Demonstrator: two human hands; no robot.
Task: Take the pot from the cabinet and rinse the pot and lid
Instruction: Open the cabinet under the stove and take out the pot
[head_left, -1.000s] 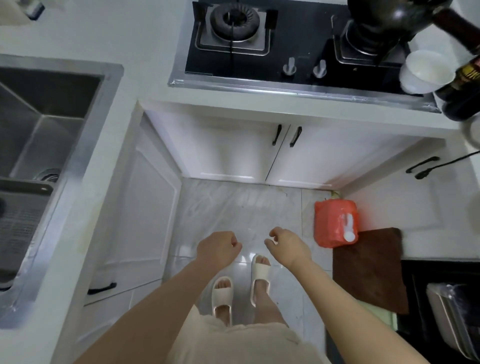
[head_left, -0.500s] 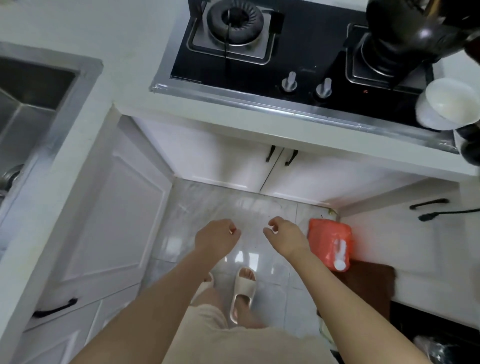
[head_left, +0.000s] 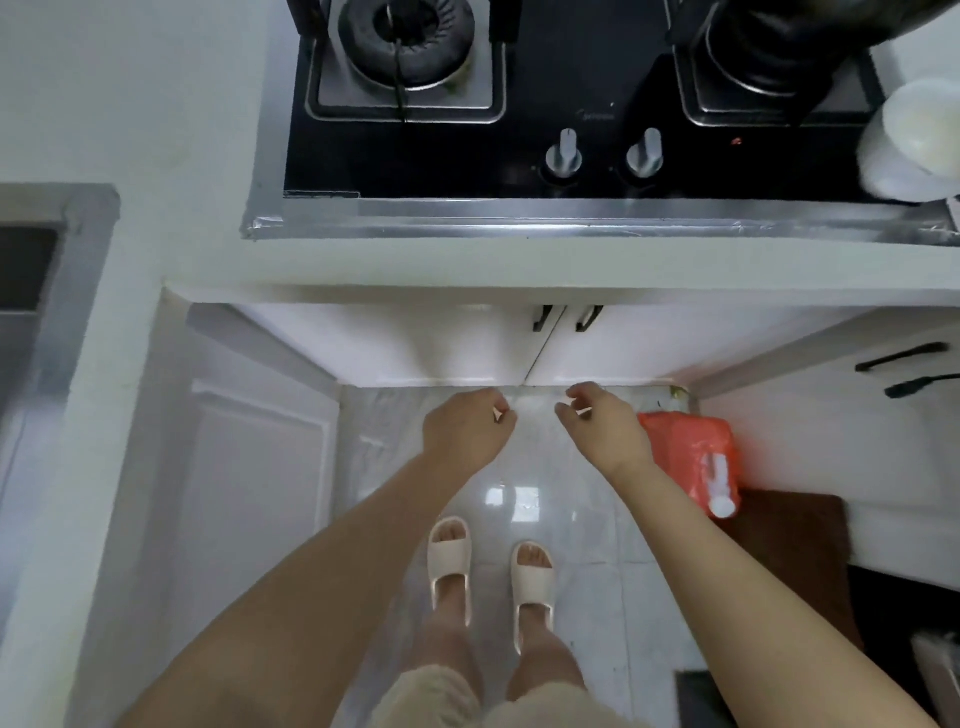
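The white double-door cabinet (head_left: 441, 343) under the stove stands closed, its two black handles (head_left: 566, 318) side by side at the door seam. My left hand (head_left: 465, 434) and my right hand (head_left: 602, 431) hang in front of me just below the doors, fingers loosely curled, holding nothing and touching nothing. No pot from the cabinet or lid is visible. The steel sink (head_left: 31, 291) shows only as a sliver at the left edge.
A black gas hob (head_left: 571, 104) with two knobs fills the counter ahead; a dark wok (head_left: 810, 31) sits on its right burner, white bowls (head_left: 914, 140) beside it. An orange jug (head_left: 691, 457) and brown mat (head_left: 789, 551) lie on the floor right. More closed cabinets flank both sides.
I have stepped closer to the stove cabinet; both hands moved forward and up toward the door handles. The sink slid out toward the left edge of view.
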